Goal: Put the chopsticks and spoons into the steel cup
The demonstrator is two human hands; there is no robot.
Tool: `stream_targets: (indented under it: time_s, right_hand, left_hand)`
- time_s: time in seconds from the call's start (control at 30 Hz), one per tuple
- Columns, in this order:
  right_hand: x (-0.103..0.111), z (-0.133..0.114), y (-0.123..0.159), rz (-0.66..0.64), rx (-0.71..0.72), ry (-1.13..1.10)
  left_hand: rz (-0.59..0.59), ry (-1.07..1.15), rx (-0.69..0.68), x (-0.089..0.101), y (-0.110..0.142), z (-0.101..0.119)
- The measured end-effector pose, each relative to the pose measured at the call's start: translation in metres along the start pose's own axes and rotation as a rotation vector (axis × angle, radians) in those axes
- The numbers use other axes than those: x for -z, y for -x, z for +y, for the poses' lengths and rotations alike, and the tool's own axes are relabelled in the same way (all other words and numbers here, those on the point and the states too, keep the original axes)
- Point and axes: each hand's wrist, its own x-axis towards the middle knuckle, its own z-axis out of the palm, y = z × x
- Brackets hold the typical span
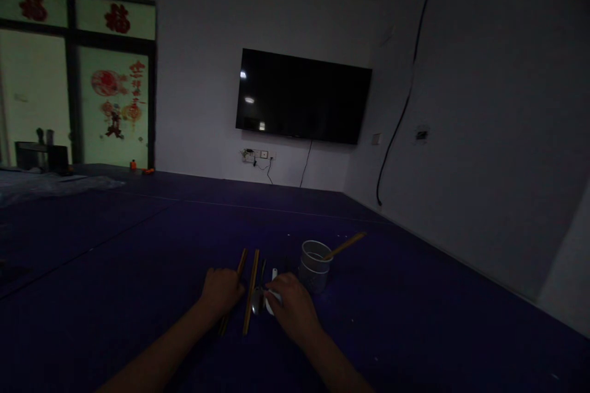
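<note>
My left hand (222, 292) is curled over a pair of wooden chopsticks (243, 258) lying on the purple surface, its fingers closed around them. Just right of it lie more wooden chopsticks (249, 307). Beside these is a metal spoon (257, 302), its bowl toward me. My right hand (292, 307) pinches at a white spoon (270, 307), whose bowl is partly covered by my fingers. Behind the right hand stands a grey, perforated-looking utensil holder (315, 264) with a wooden handle (348, 244) leaning out to the right. The dim light blurs fine detail.
The purple surface (152, 258) stretches to the walls. At its far left are crumpled clear plastic (55, 187), a dark container (41, 156) and small orange items (147, 171). A television (304, 97) hangs on the wall; a black cable (400, 116) dangles at right.
</note>
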Motion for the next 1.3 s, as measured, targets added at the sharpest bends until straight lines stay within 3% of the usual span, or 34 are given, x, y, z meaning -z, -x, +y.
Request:
stream_targets:
  time_s: [1.07, 1.2, 1.3]
  right_hand:
    - [0.001, 0.000, 0.000, -0.005, 0.014, 0.011]
    - [0.001, -0.001, 0.000, 0.040, -0.004, -0.019]
    - [0.001, -0.002, 0.001, 0.108, -0.018, -0.084]
  left_hand:
    - [0.041, -0.017, 0.075, 0.002, 0.004, 0.002]
    - [0.094, 0.014, 0.071, 0.009, 0.004, 0.002]
    - [0.168, 0.052, -0.004, 0.018, 0.008, 0.007]
